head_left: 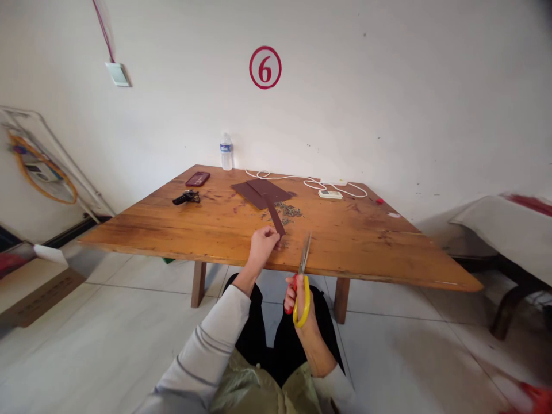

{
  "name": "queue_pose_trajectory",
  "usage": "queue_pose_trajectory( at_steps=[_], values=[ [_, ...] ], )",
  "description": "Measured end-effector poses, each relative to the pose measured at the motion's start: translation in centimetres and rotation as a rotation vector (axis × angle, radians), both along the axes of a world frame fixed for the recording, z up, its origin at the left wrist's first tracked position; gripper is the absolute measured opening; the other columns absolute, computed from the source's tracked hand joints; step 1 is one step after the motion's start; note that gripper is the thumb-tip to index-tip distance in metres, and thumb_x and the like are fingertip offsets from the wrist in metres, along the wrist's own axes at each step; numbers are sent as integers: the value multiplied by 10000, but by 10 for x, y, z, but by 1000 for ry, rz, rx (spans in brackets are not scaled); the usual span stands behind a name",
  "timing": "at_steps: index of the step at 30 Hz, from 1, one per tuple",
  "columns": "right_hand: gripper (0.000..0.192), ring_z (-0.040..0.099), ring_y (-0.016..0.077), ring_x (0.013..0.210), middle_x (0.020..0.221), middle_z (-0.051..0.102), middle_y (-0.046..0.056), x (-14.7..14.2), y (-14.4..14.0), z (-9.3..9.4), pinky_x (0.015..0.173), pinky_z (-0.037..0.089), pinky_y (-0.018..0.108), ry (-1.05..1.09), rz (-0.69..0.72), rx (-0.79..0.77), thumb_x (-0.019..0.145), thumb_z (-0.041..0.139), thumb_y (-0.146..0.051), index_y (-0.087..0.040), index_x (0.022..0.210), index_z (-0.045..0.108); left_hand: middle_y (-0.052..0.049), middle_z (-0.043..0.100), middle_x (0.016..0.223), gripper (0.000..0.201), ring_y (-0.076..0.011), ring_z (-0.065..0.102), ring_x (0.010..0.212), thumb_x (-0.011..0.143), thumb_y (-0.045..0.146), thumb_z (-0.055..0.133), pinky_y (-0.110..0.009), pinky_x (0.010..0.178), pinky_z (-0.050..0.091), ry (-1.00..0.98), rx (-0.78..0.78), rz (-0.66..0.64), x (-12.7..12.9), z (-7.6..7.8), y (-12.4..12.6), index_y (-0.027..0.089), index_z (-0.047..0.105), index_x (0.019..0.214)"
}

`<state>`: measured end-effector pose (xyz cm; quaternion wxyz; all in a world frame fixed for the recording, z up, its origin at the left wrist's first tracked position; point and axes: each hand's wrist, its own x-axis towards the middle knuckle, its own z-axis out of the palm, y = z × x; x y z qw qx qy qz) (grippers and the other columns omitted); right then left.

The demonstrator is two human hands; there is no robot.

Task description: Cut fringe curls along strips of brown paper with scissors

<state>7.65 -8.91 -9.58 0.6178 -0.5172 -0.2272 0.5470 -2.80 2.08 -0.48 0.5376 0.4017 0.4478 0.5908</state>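
My left hand (262, 248) pinches the near end of a narrow dark brown strip (273, 214) over the table's front part. The strip's far end reaches back toward dark brown sheets (254, 193) lying on the wood. In my right hand (305, 307) is a pair of scissors (305, 256) with one red and one yellow handle loop. Their blades point up and away from me, nearly together, to the right of the strip and apart from it. A scatter of small greyish cut bits (290, 210) lies beside the strip.
The wooden table (366, 241) bears a phone (198, 179), black keys (186, 198), a water bottle (226, 152), a white cable (297, 177) and a small white device (330, 195). A cardboard box (43, 290) stands on the floor at left.
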Motion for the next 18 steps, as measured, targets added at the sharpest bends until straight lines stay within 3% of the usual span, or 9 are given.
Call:
queue_pose_trajectory(
  at_steps=[4, 7, 13, 18],
  values=[
    [877, 297, 68, 425, 559, 375, -130, 4, -4, 2, 411, 279, 212, 8, -50, 38, 585, 733, -1060, -233, 857, 626, 45, 483, 434, 358, -177, 507, 557, 545, -45, 745, -284, 592, 352, 221, 48, -15, -7, 1, -4, 256, 575, 454],
    [888, 296, 68, 453, 577, 373, -129, 3, -5, 5, 437, 289, 212, 3, -75, 63, 589, 723, -1065, -228, 870, 632, 33, 494, 457, 403, -179, 469, 579, 519, -117, 704, -298, 632, 317, 350, 88, -25, -5, 2, -11, 253, 579, 423],
    [915, 288, 68, 449, 547, 380, -128, -3, 1, 5, 431, 240, 208, -24, -72, 63, 488, 790, -1047, -211, 841, 673, 4, 583, 562, 413, -208, 488, 608, 579, -136, 694, -311, 703, 343, 473, 141, -19, 4, 0, -21, 265, 639, 496],
    [843, 299, 81, 448, 559, 372, -116, 3, -2, 8, 441, 257, 223, -24, -98, 80, 570, 791, -1024, -225, 827, 704, -20, 636, 651, 370, -226, 558, 651, 702, -91, 725, -321, 745, 402, 494, 189, -17, -4, -6, -21, 269, 709, 623]
  ],
)
